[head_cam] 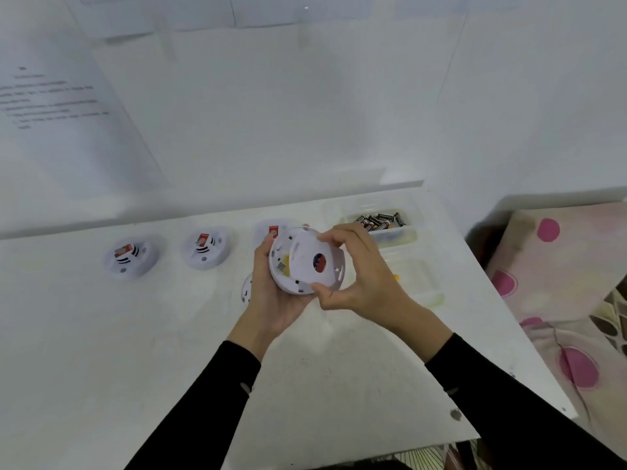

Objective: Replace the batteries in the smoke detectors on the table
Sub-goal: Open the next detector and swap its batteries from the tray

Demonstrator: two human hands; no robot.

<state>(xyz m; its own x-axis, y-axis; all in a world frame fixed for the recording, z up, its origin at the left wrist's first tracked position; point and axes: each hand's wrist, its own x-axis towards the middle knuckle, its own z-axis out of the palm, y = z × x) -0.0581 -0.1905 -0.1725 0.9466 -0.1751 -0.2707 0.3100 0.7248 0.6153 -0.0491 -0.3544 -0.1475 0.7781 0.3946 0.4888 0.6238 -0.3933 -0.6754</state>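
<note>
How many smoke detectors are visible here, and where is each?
4. The far-left detector and the second detector lie on the table; the third detector is partly hidden behind the held detector. A half-hidden round white piece may belong to a fifth.

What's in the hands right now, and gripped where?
One smoke detector, held in both hands. The left hand cups its left edge; the right hand grips the right rim, fingers at the top, thumb at the bottom.
</note>
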